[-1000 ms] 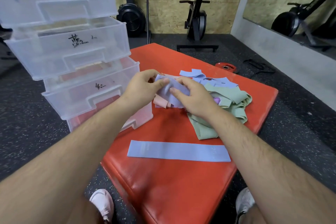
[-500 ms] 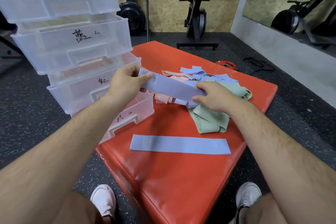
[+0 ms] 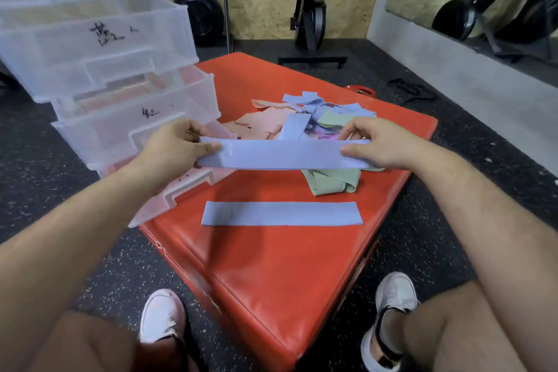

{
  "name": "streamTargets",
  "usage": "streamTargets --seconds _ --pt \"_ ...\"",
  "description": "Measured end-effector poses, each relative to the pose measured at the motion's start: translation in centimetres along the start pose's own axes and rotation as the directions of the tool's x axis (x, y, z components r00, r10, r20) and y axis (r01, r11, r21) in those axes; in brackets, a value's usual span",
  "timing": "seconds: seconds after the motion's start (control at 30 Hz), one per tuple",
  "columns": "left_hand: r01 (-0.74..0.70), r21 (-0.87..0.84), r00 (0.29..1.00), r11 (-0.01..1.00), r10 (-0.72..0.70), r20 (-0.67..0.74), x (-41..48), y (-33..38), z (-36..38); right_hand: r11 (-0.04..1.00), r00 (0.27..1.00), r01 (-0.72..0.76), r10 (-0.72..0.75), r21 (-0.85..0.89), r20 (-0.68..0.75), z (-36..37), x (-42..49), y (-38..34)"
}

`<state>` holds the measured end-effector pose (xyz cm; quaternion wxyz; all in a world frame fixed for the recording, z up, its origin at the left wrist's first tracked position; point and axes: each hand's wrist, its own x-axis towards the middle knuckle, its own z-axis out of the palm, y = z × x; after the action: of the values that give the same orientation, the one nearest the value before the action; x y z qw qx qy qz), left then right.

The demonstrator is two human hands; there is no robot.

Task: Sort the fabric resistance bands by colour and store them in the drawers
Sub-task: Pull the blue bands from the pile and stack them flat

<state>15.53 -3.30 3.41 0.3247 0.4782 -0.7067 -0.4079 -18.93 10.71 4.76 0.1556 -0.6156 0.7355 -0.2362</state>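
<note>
— Where is the blue band (image 3: 283, 155), and how does it lie?
— Held up in the air over the middle of the red bench (image 3: 271, 266), in front of the pile (image 3: 290, 121) of pink, blue and green bands. Its long axis runs level from 9 o'clock to 3 o'clock, pulled flat, with its broad face towards the camera

— And the hands?
— The left hand (image 3: 178, 151) pinches the 9 o'clock end, thumb on the front face and fingers curled behind. The right hand (image 3: 377, 146) grips the 3 o'clock end the same way. Both are clamped on the band, well apart from each other

— What else lies close by?
— A second blue band (image 3: 282, 214) lies flat on the bench at 6 o'clock of the held one, parallel to it and apart from it. A green band (image 3: 329, 183) spills out of the pile between the two. The clear drawers (image 3: 99, 48) stand at 10 o'clock, each pulled out part-way; the lowest drawer (image 3: 169, 199) reaches out under the left wrist

— What differs from half a second ago?
— Then the band sloped, its left end high at 10 o'clock and its right end low at 4 o'clock, against the pile. Now it is level and has come nearer the camera, clear of the pile. The flat band on the bench has not moved
</note>
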Motion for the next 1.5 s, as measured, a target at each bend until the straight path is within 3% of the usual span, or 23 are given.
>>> streamTargets --seconds 0.17,0.5,0.6,0.73,0.93,1.07,1.2,1.5 --pt "0.005 0.19 0.993 0.982 -0.027 0.116 -2.4 -1.8 1.3 0.996 0.963 -0.046 0.066 -0.079 0.261 1.6 -2.4 0.6" --pt "-0.183 0.552 0.98 0.813 0.103 0.173 -4.2 -5.6 2.7 0.947 0.985 0.079 -0.026 -0.31 0.172 6.7 -4.5 1.4" --pt "-0.356 0.655 0.933 0.667 0.206 0.296 -4.3 -5.7 2.8 0.916 0.973 0.1 -0.009 -0.388 0.231 6.5 -4.7 1.3" --pt "-0.465 0.54 0.849 0.701 0.18 0.497 -5.3 -5.6 3.8 0.894 0.944 0.112 0.041 -0.434 0.327 6.3 -5.2 1.2" --pt "-0.544 0.454 0.793 0.706 0.257 0.552 -4.9 -6.5 4.6 0.891 0.944 0.132 0.021 -0.435 0.329 6.1 -5.4 0.8" --pt "-0.554 0.488 0.803 0.674 0.277 0.528 -4.7 -6.8 5.0 0.871 0.944 0.136 0.031 -0.472 0.33 6.1 -5.6 0.6" --pt "-0.498 0.56 0.832 0.662 0.182 0.524 -4.5 -5.8 5.4 0.878 0.944 0.118 0.047 -0.465 0.327 5.7 -5.3 0.0" --pt "-0.457 0.643 0.876 0.615 0.187 0.444 1.9 -0.5 10.9 0.953 0.978 0.035 0.028 -0.301 0.204 4.2 -0.2 -3.8"
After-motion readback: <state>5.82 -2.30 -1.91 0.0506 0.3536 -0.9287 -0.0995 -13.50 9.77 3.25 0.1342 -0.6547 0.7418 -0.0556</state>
